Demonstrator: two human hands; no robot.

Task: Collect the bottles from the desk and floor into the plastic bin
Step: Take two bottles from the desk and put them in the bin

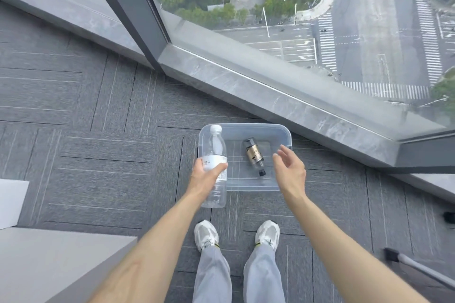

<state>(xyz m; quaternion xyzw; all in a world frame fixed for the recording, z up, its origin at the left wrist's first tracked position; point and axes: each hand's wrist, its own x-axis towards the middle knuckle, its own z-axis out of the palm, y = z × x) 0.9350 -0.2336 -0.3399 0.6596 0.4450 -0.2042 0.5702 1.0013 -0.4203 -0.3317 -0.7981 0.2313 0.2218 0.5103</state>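
A clear bottle (214, 167) is gripped by the left hand (204, 177) over the bin's (248, 188) left rim; the right hand (290, 170) is held spread and empty above its right edge, a dark bottle (254, 155) lying inside

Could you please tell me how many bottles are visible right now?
2: a clear water bottle held in the left hand, and a dark bottle lying inside the plastic bin. None appears hidden.

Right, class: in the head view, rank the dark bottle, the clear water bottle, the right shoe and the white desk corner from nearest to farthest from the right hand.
1. Dark bottle, lying in the bin, just left of the open right hand.
2. Clear water bottle, held in the left hand, over the bin's left edge.
3. Right shoe, below on the carpet.
4. White desk corner, far left.
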